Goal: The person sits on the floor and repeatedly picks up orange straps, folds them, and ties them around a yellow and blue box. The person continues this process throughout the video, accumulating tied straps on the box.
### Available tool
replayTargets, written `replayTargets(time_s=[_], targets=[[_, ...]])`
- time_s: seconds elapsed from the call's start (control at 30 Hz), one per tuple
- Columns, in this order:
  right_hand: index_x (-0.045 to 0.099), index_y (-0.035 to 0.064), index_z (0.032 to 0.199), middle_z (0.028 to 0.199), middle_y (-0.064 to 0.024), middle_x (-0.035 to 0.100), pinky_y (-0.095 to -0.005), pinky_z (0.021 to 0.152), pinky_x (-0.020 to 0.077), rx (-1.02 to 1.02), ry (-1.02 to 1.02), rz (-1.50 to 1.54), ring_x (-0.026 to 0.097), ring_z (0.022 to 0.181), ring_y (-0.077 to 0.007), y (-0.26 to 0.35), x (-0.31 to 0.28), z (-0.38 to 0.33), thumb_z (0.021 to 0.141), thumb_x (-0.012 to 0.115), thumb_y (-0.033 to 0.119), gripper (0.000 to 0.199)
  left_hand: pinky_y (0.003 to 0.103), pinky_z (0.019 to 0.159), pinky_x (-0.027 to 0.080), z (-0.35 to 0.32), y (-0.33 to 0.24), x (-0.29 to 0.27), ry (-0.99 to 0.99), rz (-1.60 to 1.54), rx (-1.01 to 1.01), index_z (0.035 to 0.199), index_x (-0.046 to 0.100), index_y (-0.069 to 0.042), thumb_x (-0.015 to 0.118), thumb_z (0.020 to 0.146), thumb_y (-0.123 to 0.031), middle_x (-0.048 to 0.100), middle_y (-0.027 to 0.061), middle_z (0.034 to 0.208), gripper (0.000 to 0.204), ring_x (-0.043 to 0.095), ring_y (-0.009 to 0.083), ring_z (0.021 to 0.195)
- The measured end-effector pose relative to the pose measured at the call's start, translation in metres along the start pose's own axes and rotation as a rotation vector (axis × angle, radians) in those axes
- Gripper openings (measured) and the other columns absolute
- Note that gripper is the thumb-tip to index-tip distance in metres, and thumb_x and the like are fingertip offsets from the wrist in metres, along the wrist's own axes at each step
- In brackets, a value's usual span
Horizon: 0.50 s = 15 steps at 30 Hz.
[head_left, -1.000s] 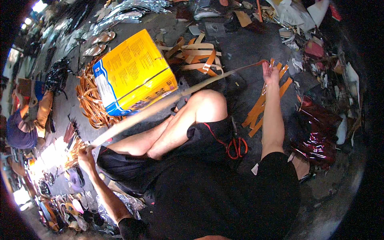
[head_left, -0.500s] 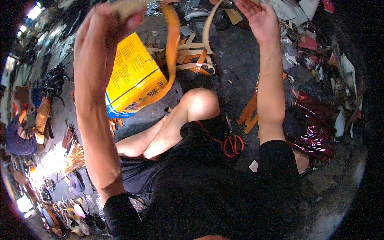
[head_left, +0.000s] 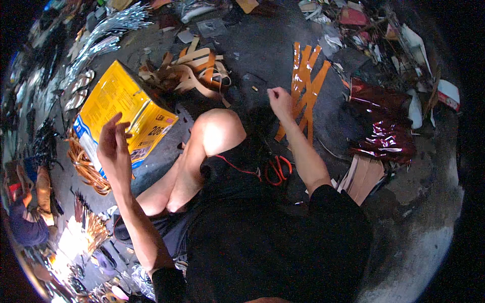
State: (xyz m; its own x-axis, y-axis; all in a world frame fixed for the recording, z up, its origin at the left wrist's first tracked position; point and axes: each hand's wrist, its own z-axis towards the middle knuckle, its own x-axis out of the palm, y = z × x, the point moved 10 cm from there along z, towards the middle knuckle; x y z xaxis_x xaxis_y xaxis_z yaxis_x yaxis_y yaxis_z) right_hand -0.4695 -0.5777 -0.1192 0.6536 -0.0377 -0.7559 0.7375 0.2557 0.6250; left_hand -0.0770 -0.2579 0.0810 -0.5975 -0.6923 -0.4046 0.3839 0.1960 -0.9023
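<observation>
I sit on a dark floor with one bare knee (head_left: pixel 217 132) raised. My left hand (head_left: pixel 115 147) hangs in the air in front of a yellow cardboard box (head_left: pixel 118 101), fingers apart and holding nothing. My right hand (head_left: pixel 280 101) is over the floor with its fingers curled in. It is just left of several flat orange strips (head_left: pixel 307 83) laid crosswise on the floor. Whether it pinches a strip end is unclear. Red-handled scissors (head_left: pixel 278 169) lie on my dark clothing by the right forearm.
A loose heap of tan and orange strips (head_left: pixel 194 70) lies beyond the knee. A coil of orange strips (head_left: pixel 86 166) sits beside the box. Crumpled dark red foil (head_left: pixel 381 136) and cardboard pieces (head_left: pixel 364 178) lie at the right, silver foil (head_left: pixel 108 35) at the far left.
The long tan strip I stretched between both hands, then lifted high, is out of my hands. The left hand came down to the box and opened. The right dropped beside the orange strips.
</observation>
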Motion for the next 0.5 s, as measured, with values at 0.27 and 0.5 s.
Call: replayTargets(time_s=[0.27, 0.5], targets=[[0.059, -0.0044, 0.1, 0.107, -0.0224, 0.06, -0.0447, 0.086, 0.046, 0.328, -0.206, -0.401, 0.058, 0.1, -0.037, -0.111, -0.058, 0.035, 0.08, 0.068, 0.031, 0.042, 0.022, 0.071, 0.046, -0.027, 0.013, 0.021, 0.122, -0.124, -0.085, 0.118, 0.058, 0.001, 0.05, 0.098, -0.012, 0.065, 0.0074, 0.097, 0.025, 0.058, 0.0098, 0.08], [0.058, 0.0, 0.106, 0.099, -0.0203, 0.063, -0.0449, 0.083, 0.0478, 0.407, -0.351, -0.287, 0.062, 0.091, -0.0368, -0.138, -0.062, 0.048, 0.08, 0.069, 0.026, 0.039, 0.022, 0.068, 0.045, -0.044, 0.022, 0.02, 0.107, -0.17, -0.13, 0.116, 0.059, 0.0, 0.05, 0.098, -0.012, 0.066, 0.0061, 0.093, 0.023, 0.058, 0.0092, 0.078]])
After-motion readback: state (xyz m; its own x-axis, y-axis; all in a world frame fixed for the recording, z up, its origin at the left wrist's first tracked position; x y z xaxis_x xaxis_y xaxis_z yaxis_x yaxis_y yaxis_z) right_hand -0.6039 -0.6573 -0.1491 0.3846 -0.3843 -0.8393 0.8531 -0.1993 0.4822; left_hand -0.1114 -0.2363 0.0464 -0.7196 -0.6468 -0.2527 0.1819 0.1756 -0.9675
